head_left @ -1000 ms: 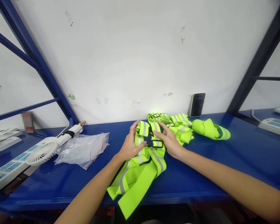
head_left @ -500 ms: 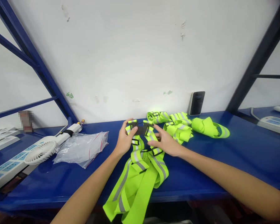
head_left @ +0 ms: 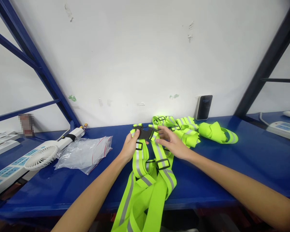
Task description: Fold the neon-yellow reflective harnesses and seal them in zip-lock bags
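Here, left hand (head_left: pixel 129 147) grip closed round reflective harness (head_left: pixel 145 174), right hand (head_left: pixel 172 145) pinching it likewise.

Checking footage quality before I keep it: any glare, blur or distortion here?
Head view: soft, even light, no hard shadows; pale sheen on the shelf at right; posts lean toward the edges, wide-lens distortion; left hand, right hand and vest sharp; one pixelated patch far left.
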`<state>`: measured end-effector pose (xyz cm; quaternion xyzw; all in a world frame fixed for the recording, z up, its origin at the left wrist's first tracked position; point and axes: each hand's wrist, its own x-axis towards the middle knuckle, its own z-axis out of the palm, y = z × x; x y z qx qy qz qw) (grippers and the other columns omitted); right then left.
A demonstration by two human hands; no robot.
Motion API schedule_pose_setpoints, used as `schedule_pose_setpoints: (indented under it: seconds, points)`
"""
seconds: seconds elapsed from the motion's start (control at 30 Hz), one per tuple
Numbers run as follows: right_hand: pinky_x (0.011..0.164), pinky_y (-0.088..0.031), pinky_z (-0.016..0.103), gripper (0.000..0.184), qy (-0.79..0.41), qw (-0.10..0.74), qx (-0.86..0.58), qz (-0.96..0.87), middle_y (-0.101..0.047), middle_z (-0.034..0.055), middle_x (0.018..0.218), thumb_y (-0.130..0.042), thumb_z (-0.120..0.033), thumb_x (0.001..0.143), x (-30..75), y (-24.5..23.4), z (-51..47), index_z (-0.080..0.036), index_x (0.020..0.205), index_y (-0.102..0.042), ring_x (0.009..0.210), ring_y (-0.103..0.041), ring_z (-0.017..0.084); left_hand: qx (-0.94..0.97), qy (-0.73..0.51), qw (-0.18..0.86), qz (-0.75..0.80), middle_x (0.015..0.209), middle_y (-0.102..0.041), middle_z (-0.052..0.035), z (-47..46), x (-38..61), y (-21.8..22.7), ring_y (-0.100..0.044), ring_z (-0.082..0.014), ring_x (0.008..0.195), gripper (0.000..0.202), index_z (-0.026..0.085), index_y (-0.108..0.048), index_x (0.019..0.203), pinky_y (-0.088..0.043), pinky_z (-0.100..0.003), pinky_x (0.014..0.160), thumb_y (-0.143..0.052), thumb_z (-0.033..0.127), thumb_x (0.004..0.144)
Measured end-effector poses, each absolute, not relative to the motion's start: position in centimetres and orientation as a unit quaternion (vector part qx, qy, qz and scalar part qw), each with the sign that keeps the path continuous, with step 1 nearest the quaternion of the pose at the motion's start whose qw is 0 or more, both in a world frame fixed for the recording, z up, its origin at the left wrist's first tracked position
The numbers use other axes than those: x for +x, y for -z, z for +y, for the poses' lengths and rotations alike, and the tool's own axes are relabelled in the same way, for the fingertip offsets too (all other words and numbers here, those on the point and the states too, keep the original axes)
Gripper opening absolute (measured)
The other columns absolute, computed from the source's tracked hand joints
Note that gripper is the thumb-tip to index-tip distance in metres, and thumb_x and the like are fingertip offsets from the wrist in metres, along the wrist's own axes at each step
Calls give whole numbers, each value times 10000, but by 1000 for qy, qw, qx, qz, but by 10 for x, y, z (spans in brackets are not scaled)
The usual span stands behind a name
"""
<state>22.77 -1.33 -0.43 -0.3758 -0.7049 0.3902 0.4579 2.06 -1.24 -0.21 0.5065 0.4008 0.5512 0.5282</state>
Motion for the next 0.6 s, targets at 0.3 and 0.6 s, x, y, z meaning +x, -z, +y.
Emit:
schedule_pose_setpoints:
  seconds: [0.3, 0.6]
  points:
    - [864, -532, 399, 310, -511, 464, -283, -666, -727, 53, 1031, -594, -380, 877, 218, -3, -21, -204, 1122, -663, 993, -659, 261, 471, -475, 679, 302, 670, -692, -69, -22, 26, -1, -655, -224, 584, 339, 126, -608, 989, -516, -338, 578, -568, 332, 723]
    - [783, -561, 380, 346, -547, 516, -329, -572, -741, 33, 1013, -624, -309, 841, 217, 10, -15, -244, 1180, -636, 910, -693, 250, 515, -489, 643, 287, 812, -698, -28, -25, 30, -2, -665, -188, 631, 461, 194, -474, 1147, -539, -343, 642, -553, 125, 698]
